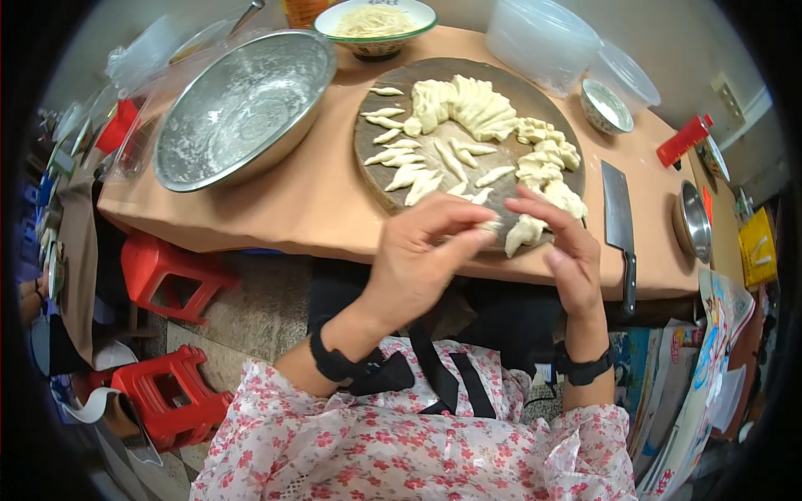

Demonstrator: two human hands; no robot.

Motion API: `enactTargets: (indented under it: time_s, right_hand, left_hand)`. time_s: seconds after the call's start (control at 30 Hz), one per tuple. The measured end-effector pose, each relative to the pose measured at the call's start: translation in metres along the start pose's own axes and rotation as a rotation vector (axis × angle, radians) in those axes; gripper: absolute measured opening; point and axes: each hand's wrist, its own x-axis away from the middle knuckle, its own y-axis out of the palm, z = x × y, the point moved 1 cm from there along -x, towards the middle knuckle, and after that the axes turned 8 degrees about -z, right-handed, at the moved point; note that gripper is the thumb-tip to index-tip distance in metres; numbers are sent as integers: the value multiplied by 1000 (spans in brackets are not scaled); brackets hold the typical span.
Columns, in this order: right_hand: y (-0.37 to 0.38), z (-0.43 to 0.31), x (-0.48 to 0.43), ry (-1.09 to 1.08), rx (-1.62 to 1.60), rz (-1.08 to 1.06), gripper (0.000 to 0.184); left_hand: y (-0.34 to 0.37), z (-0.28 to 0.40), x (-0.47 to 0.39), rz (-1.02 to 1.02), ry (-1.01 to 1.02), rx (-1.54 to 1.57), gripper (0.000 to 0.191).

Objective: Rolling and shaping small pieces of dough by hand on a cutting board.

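Note:
My left hand [423,250] pinches a small piece of dough [490,223] between thumb and fingertips, over the near edge of a round wooden board [388,181]. My right hand [570,250] is beside it, fingers apart and holding nothing, close to a lump of dough [524,234] at the board's near right. A thick sliced roll of dough [476,106] curves across the back of the board, and more dough [545,163] continues down its right side. Several small spindle-shaped dough pieces [404,160] lie at the left and middle.
A large floury metal basin [244,119] stands left of the board. Behind are a bowl of pale shreds [376,22] and clear plastic tubs [542,47]. To the right lie a cleaver [618,210], a small bowl of white powder [606,106] and a steel bowl [694,222]. Red stools [166,275] stand below.

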Motion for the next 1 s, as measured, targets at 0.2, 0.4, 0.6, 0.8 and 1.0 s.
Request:
enactTargets:
  time_s: [0.2,0.4,0.6,0.8,1.0]
  right_hand:
    - [43,-34,-21,96,-813,431,51]
    - [34,-11,-15,189,-1092,694,45]
    - [18,-11,-17,254,-934,765,41]
    - [58,-52,-27,33,-589,550,66]
    - [17,-61,-58,37,-599,659,98]
  left_hand:
    - [41,-8,-12,93,536,-571,23]
    - [46,-8,-8,92,610,-829,23]
    - [36,-5,-11,53,435,-415,53]
    - [38,13,-34,-64,278,-59,87]
    - [71,-8,-8,-179,447,-183,89]
